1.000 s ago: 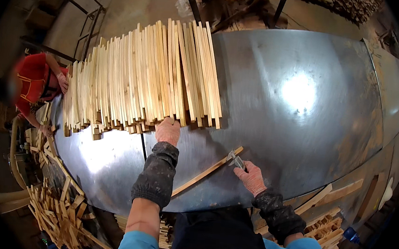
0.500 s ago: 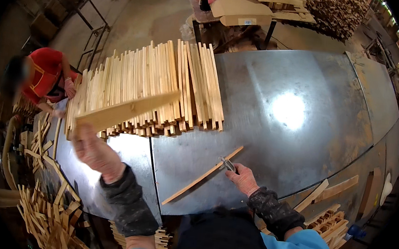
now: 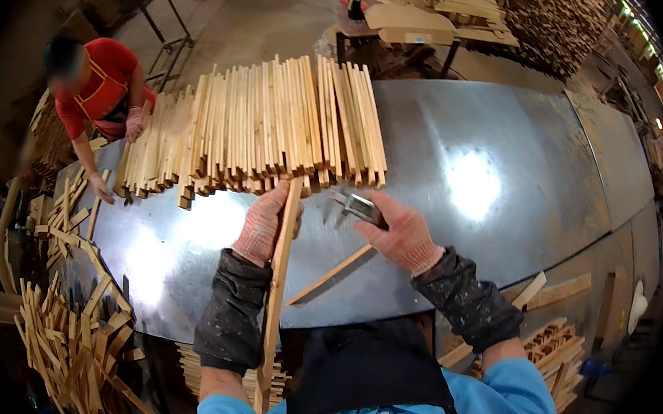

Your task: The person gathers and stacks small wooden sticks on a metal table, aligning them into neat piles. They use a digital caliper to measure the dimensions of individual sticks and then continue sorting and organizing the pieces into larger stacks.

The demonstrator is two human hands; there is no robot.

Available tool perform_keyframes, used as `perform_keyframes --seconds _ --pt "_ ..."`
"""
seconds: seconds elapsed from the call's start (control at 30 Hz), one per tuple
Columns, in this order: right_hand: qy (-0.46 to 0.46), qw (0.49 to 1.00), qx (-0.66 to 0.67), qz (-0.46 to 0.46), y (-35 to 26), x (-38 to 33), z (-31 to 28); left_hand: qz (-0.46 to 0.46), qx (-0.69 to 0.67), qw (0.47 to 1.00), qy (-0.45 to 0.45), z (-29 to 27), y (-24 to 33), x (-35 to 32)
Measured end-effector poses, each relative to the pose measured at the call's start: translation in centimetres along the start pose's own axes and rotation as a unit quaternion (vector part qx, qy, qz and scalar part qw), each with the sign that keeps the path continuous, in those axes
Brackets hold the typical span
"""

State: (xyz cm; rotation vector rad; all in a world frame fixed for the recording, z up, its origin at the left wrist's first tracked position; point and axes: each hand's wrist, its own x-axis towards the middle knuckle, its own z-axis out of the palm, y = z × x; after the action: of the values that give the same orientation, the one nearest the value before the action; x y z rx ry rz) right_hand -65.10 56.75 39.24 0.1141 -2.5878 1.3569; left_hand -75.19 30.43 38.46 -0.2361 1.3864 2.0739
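My left hand (image 3: 261, 223), in a pink knit glove, grips a long thin wooden slat (image 3: 276, 297) that runs upright toward my body. Its top end touches the near edge of a big row of stacked wooden slats (image 3: 259, 130) on the metal table (image 3: 491, 181). My right hand (image 3: 402, 233), gloved too, holds a small metal caliper-like gauge (image 3: 359, 206) just right of the slat's top. Another slat (image 3: 331, 274) lies flat and slanted on the table below my right hand.
A person in a red shirt (image 3: 93, 88) stands at the table's far left, a hand on the stack's left end. Loose slats are heaped on the floor at lower left (image 3: 69, 326) and stacked at lower right (image 3: 552, 345). More wood piles sit behind the table.
My left hand brought a slat from the left side in front of me and stood it lengthwise. My right hand lifted the gauge off the lying slat and up toward the stack.
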Motion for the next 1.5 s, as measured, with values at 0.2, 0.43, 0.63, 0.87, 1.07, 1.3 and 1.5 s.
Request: perform_keyframes --seconds 0.2,0.43,0.63,0.87,1.07,1.3,1.5 --pt "-0.059 0.989 -0.137 -0.016 -1.3 -0.1 -0.5 -0.08 -0.067 0.995 -0.004 0.2 -6.0 -2.1" --pt "-0.089 0.972 -0.211 -0.048 -0.7 -0.6 0.6 -0.127 -0.146 0.979 -0.067 0.0 -8.4 -3.0" --pt "-0.111 0.954 -0.272 -0.06 -0.6 -0.4 0.6 -0.136 -0.128 0.979 -0.08 0.4 -9.2 -2.9" --pt "-0.168 0.941 -0.294 -0.013 -0.8 0.3 0.8 -0.166 -0.213 0.958 -0.093 0.0 -10.8 -1.9" --pt "-0.222 0.917 -0.329 0.034 -0.4 1.1 1.6 -0.176 -0.223 0.952 -0.116 -1.6 -13.5 -0.3" --pt "-0.239 0.918 -0.314 0.032 1.2 1.2 2.0 -0.185 -0.129 0.972 -0.068 -1.6 -14.2 -0.7" --pt "-0.237 0.916 -0.315 0.075 1.9 1.0 0.6 -0.146 -0.016 0.983 -0.11 -0.7 -12.7 -6.1"
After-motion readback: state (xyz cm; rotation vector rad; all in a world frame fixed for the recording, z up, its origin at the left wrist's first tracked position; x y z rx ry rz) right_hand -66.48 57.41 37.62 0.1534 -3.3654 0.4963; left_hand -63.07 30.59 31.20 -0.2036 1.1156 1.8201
